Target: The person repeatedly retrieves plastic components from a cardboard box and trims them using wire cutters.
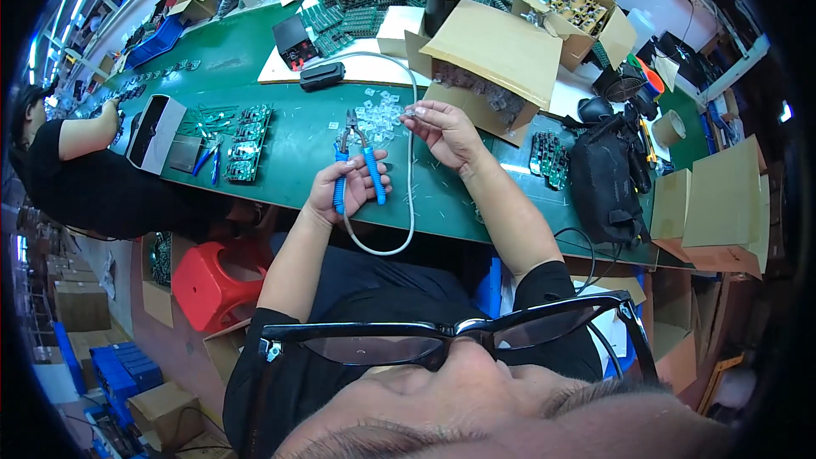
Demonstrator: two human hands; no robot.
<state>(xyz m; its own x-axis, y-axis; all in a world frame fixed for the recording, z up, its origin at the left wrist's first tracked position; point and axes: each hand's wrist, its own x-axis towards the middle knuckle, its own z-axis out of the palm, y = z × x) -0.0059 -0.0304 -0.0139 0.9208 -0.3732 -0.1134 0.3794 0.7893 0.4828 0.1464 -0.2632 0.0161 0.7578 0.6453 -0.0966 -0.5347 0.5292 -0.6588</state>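
Note:
My left hand (321, 194) is closed around the blue-handled cutting pliers (374, 177), with the handles spread apart and the metal jaws pointing away from me. To its right, my right hand (453, 138) holds its thumb and fingertips together in a pinch. Whatever lies between those fingertips is too small to make out. A scatter of small clear plastic pieces (380, 112) lies on the green table just beyond the pliers, near the right fingertips. A pale grey cable (412, 195) loops around between my two hands and hangs past the table's front edge.
Circuit boards (249, 140) and blue-handled tools (206, 161) lie to the left, beside an open grey box (155, 136). An open carton (493, 55) of clear pieces stands beyond my right hand. A black bag (605, 178) sits at right. Another person's arm (89, 132) is far left.

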